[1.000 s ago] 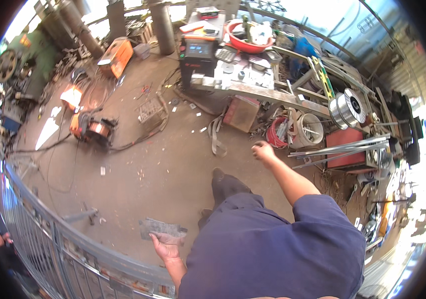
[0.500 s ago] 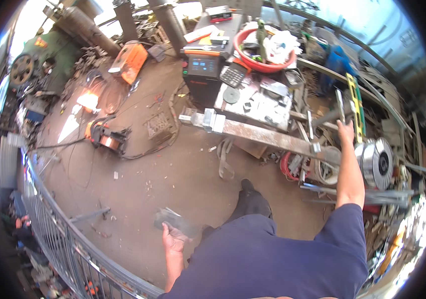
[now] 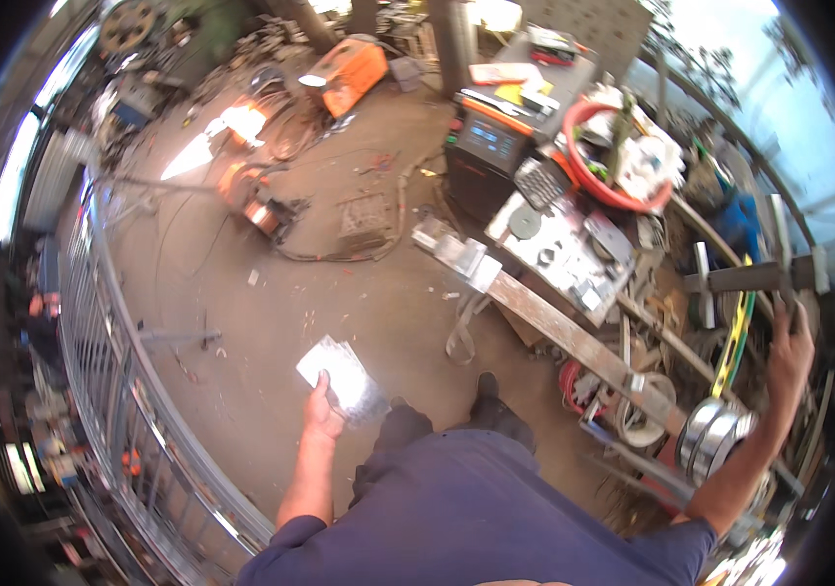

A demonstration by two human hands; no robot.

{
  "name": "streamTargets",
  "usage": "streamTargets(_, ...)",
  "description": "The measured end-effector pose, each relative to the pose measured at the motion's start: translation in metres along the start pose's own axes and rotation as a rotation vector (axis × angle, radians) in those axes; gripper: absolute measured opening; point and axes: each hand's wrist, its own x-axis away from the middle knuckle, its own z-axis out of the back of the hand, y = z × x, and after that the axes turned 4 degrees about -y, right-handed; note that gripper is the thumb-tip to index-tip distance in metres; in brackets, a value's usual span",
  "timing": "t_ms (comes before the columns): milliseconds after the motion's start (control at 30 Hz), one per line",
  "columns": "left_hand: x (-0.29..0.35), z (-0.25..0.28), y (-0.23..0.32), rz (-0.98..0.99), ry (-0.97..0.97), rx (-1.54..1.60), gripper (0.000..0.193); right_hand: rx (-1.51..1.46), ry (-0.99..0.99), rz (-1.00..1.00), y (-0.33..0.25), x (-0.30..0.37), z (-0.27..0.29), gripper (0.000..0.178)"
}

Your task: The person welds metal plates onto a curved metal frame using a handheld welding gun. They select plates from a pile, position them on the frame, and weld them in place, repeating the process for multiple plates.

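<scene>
A flat grey piece (image 3: 351, 389), its face bright with glare, is held out in the left hand (image 3: 321, 410). That hand is clamped on the near edge, thumb laid on top and fingers hidden beneath; whether one sheet or several are held cannot be told. The piece projects ahead and to the right of the hand.

The right hand (image 3: 791, 337) is stretched well out to the other side, its fingers at the lower end of an upright metal strip (image 3: 780, 230). Contact seems likely, but whether the fingers are closed round the strip cannot be told. The step in hand is judged to be a reach to the strip while the flat piece is carried; a sure grip would be called for before the strip is shifted.

Room about the right hand is tight. It is hemmed in by a crossbar (image 3: 751, 279) just beyond its fingers, a second upright strip (image 3: 704, 283) to its left, a yellow-green level (image 3: 733, 342) below that, and a wire spool (image 3: 715, 439) beside the forearm. More room is offered around the left hand, over the brown floor (image 3: 241, 342), bounded by a grey railing (image 3: 134, 376) to its left and a long beam (image 3: 554, 322) ahead and right.
</scene>
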Motion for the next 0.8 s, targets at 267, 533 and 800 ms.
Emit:
streamTargets(267,-0.004,0.072,0.195,-0.541,0.182,0.104,0.046,-0.326,-0.295,0.585,-0.254,0.01,-0.039,0.032)
streamTargets(533,0.013,0.123,0.431,-0.809,0.388,-0.381,0.046,-0.307,-1.278,1.275,-0.608,0.212,-0.299,0.026)
streamTargets(800,-0.094,0.212,0.468,-0.504,0.225,-0.254,0.029,-0.64,-2.394,1.58,-0.813,0.378,-0.398,0.043)
